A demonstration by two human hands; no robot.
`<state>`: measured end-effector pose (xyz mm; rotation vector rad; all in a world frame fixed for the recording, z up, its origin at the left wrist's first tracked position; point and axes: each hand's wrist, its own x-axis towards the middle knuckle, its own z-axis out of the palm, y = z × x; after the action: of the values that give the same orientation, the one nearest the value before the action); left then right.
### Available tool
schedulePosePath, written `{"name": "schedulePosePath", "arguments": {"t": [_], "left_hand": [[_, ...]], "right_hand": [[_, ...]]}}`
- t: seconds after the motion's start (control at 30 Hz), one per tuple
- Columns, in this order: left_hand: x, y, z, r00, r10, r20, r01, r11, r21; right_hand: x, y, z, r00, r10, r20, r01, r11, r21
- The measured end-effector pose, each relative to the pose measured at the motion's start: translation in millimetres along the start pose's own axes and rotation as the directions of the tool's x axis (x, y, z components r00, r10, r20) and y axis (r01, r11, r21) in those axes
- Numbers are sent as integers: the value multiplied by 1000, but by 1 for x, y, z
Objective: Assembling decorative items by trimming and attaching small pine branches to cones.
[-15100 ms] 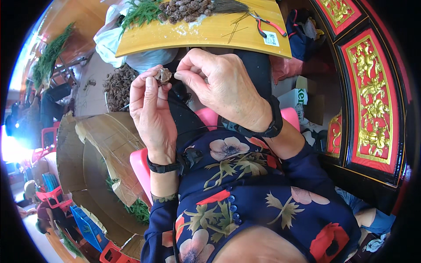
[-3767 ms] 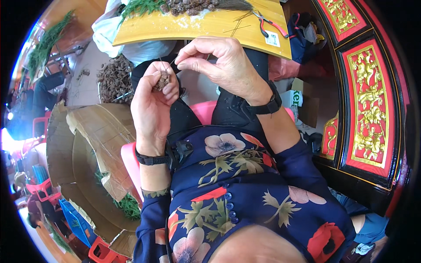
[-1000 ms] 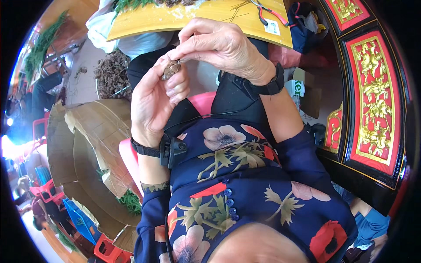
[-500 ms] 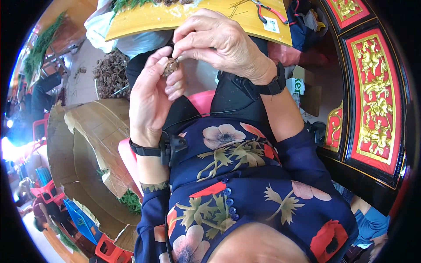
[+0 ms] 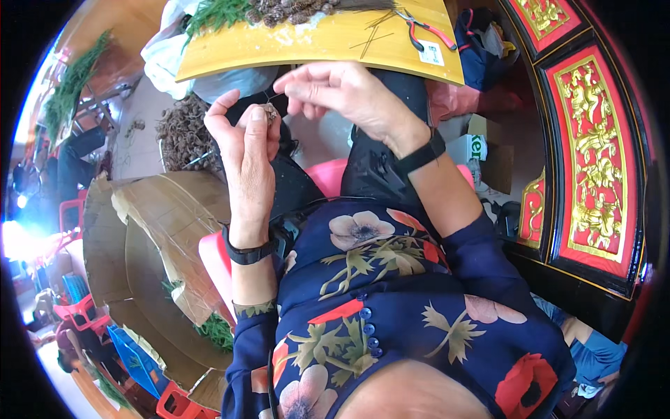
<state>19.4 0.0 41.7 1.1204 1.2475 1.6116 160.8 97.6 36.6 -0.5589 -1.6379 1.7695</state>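
Pine cone (image 5: 271, 114), small and brown, sits in the left hand (image 5: 250, 146) at eleven o'clock from the seated person's lap, pinched between thumb and bent fingers, with the forefinger raised clear of it. Just beside it, at twelve, I see the right hand (image 5: 342, 91), thumb and forefinger drawn near each other and the other fingers folded; whether the tips grip something thin, I cannot tell from here. Below the person is a pink seat (image 5: 326, 179). One torn cardboard box (image 5: 112, 265) stands at eight with green sprigs (image 5: 218, 334) inside, and a brown heap (image 5: 185, 136) of cone-like pieces lies at ten. Across twelve runs a yellow table (image 5: 321, 61), bearing greenery (image 5: 223, 15) toward eleven, clustered cones (image 5: 296, 10) at twelve and red-and-black pliers (image 5: 438, 35) at one. Farther off, a red panel (image 5: 593, 153) with gilded carving rises at three, and a green bundle (image 5: 75, 85) shows at ten
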Motion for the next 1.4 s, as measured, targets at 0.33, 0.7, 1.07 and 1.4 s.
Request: {"name": "schedulePosePath", "arguments": {"t": [0.33, 0.7, 1.07, 1.4], "left_hand": [[5, -14, 7, 997, -46, 63, 45, 999, 17], [23, -27, 24, 947, 267, 180, -318, 693, 647], [256, -50, -87, 939, 319, 129, -216, 256, 942], [406, -94, -132, 971, -200, 131, -88, 211, 973]], "right_hand": [[-9, 31, 15, 979, 118, -166, -68, 959, 276], [-7, 47, -2, 938, 218, -270, -55, 862, 505], [-14, 40, -18, 904, 380, -194, -121, 665, 737], [-20, 52, -17, 864, 501, -57, -284, 577, 766]]}}
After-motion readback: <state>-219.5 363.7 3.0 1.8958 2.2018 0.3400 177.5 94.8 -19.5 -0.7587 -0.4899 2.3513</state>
